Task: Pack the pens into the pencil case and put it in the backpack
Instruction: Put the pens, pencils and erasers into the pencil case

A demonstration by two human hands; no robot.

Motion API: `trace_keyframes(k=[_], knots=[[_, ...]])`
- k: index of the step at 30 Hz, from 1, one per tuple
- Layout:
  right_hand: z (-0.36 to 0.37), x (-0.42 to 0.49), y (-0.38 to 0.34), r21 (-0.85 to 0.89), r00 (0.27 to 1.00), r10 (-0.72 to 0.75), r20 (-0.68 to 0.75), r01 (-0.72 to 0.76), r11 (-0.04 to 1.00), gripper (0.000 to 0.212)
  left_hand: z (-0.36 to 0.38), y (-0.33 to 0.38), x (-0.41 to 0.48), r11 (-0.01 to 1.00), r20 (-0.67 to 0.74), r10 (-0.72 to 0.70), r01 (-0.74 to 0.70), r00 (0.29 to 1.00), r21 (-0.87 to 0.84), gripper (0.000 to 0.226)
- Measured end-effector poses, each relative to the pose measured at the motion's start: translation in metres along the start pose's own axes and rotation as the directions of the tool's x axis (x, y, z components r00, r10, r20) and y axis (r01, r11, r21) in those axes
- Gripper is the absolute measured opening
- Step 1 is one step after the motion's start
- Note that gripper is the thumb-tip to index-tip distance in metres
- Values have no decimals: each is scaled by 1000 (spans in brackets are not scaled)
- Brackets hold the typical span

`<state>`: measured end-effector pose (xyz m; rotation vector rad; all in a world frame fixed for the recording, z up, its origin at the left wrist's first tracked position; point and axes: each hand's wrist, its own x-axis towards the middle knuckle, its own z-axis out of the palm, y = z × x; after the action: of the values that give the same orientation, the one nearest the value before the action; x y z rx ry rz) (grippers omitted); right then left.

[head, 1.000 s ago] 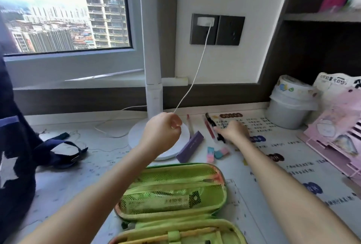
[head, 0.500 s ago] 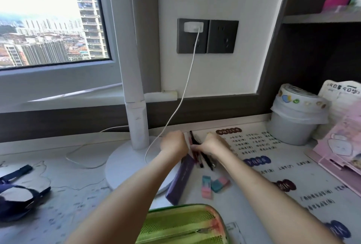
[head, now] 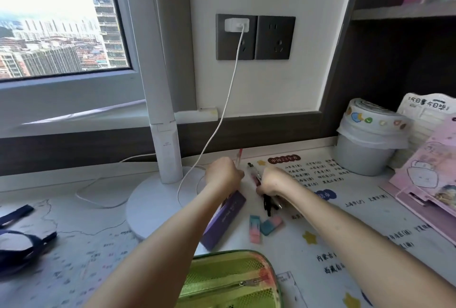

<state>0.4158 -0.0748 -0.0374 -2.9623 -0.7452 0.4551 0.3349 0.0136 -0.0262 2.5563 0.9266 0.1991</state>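
Pencil case (head: 222,280): the green case lies nearest you at the bottom edge, open, with its mesh pocket and zip facing up. No pens show in the part you can see.
Desk mat (head: 370,221): a pale printed mat covers the desk under everything here.
Erasers (head: 261,227): two pink-and-teal blocks lie touching each other just beyond the case, between your forearms.
Purple box (head: 223,219): a long, slim box lies slantwise under your left forearm, its near end close to the case.
Navy strap (head: 17,241): it lies looped on the desk at the far left edge.
Right hand (head: 271,179): your fingers are curled round a bundle of pens (head: 267,204). Dark tips stick out towards you, and one capped end reaches past your knuckles.
Left hand (head: 224,174): it is closed in a fist round a red pen (head: 238,157), which stands up out of the fist towards the wall. This hand is just beside your right one.
Lamp (head: 160,204): its round white base sits left of your left hand, with the post rising out of view.
Lidded tub (head: 370,140): it stands at the back right, well apart from the pens.
Pink stand (head: 431,179): it leans at the right edge, just beside the tub.
White cable (head: 222,115): it drops from a charger in the wall socket (head: 255,37) to the lamp base.
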Motion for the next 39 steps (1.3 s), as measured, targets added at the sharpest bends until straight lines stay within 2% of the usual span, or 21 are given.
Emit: trace_keyframes(k=[3, 5, 7, 10, 12, 16, 20, 22, 25, 27, 33, 36, 39], knots=[[-2, -5, 11, -41, 1000, -10, 14, 10, 999, 46, -13, 7, -7, 978, -71, 22, -36, 997, -205, 17], [-2, -10, 15, -43, 1000, -5, 5, 5, 999, 50, -26, 11, -20, 962, -122, 80, -109, 989, -249, 18], [1, -17, 15, -35, 1000, 13, -16, -13, 999, 55, -40, 10, -38, 943, -116, 152, -180, 981, -280, 19], [2, -26, 13, 13, 995, 28, -101, -27, 1000, 36, -62, 0, -70, 934, -75, 231, -243, 970, -261, 17], [1, -34, 11, 29, 991, 37, -128, -33, 999, 26, -75, -14, -95, 928, -62, 223, -231, 973, -294, 15], [2, -49, 13, 66, 983, 78, -169, -67, 996, 26, -94, -42, -139, 921, -45, 207, -210, 977, -329, 13], [-18, -78, 24, 235, 937, 95, -337, -14, 972, 20, -114, -71, -188, 895, -57, 209, -214, 976, -390, 6], [-29, -106, 28, 298, 936, 2, -351, 109, 948, 21, -116, -86, -216, 902, -62, 247, -253, 967, -351, 5], [-32, -166, 28, 425, 927, -233, -293, 345, 837, 13, -99, -106, -259, 910, -18, 337, -331, 941, -251, 2], [-27, -208, 28, 448, 902, -337, -269, 427, 785, 9, -81, -117, -280, 897, -17, 374, -366, 927, -248, 2], [5, -278, 21, 321, 850, -479, -217, 526, 788, 14, -48, -148, -300, 900, -99, 412, -421, 906, -115, 1], [20, -295, 15, 227, 822, -522, -227, 566, 793, 14, -41, -149, -301, 913, -123, 370, -385, 921, -135, 6], [28, -308, 11, 110, 780, -580, -235, 614, 782, 14, -44, -151, -303, 926, -75, 293, -303, 953, -225, 13]])
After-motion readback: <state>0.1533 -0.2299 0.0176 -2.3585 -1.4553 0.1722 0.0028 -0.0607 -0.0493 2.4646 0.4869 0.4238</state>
